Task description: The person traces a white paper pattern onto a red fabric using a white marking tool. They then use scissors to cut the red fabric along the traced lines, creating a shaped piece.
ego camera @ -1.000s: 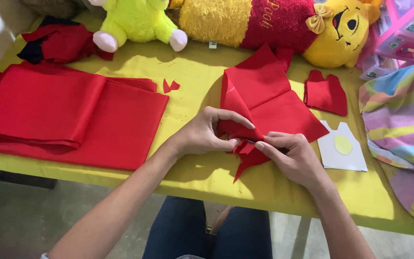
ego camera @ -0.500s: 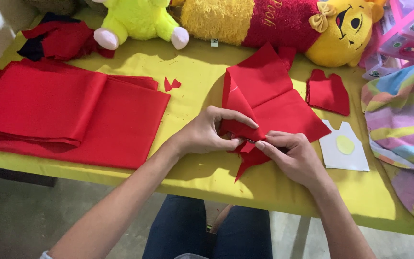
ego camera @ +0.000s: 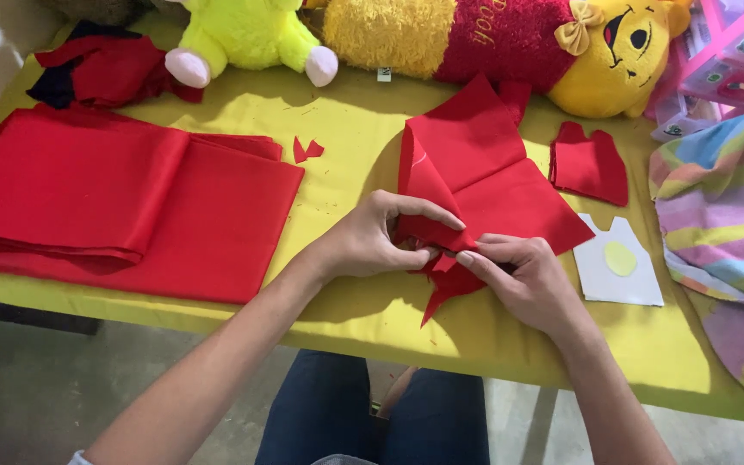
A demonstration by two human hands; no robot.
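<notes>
- Far left, a dark red and black cloth bundle is sitting at the back corner of the yellow worktop.
- In front of it, a big folded stack of red fabric is lying flat, taking up most of the left side.
- A lime green plush is leaning at the back edge, and two tiny red scraps are lying just right of the stack.
- The left hand is pinching the lower edge of the red felt piece, with its grip clamped on the fabric, thumb under and fingers curled over the fold.
- That felt piece is sitting mid-worktop, partly lifted and folded, with a pointy tail hanging toward the near edge.
- The right hand is meeting the left one right at the same spot, fingertips pressed together on the felt.
- Behind them, a long yellow and red bear pillow is lying across the back.
- A small red shirt-shaped cutout is lying just right of the felt, and a white paper template with a pale yellow oval is lying nearer.
- Far right, a striped pastel cloth is draping over the edge, with a pink plastic box behind it.
</notes>
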